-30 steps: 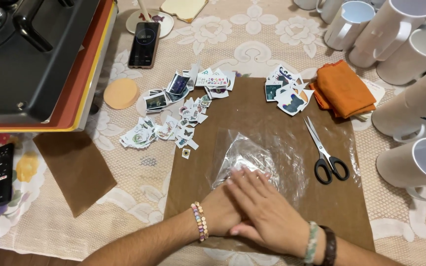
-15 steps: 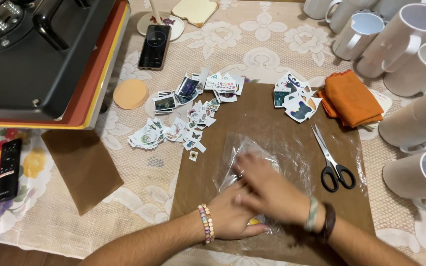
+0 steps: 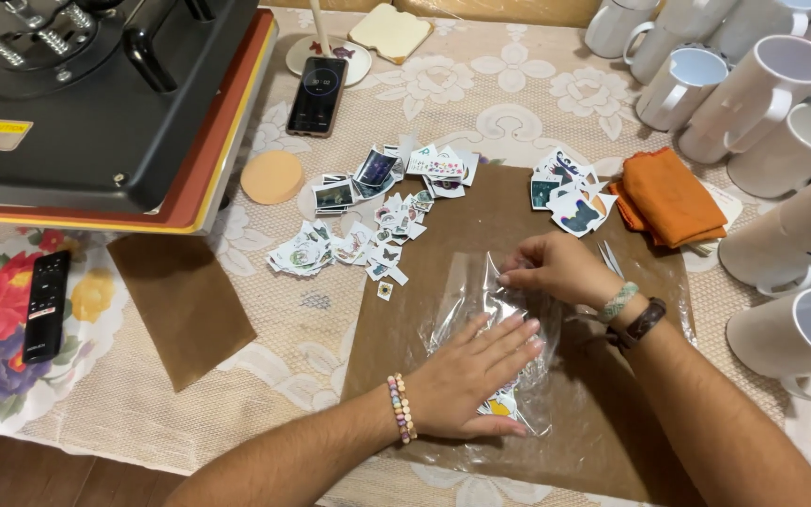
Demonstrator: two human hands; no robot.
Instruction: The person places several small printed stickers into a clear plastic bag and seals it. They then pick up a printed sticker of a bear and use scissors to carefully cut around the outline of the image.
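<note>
- Head view: we see the desk (image 3: 518, 103) under a lace cloth, a black heat press (image 3: 96, 94) at its far left and a cluster of white mugs (image 3: 762, 103) at the right — none of the mugs shows a print yet, as far as we can tell.
- A large brown sheet (image 3: 603, 413) lies in front of us; on it sits the clear plastic bag (image 3: 490, 319), crinkled and nearly flat.
- Our left hand (image 3: 471, 376) lies flat and open, pressing the bag down; a few cut-outs show just under its near edge.
- Our right hand (image 3: 556, 268) pinches the bag's far edge between its fingertips.
- Two piles of cut stickers (image 3: 387, 211) and (image 3: 570, 192) lie loose beyond the bag — we judge most of them are not yet bagged, so the work looks early.
- An orange cloth (image 3: 673, 197) and a phone (image 3: 316, 94) lie apart, untouched.
</note>
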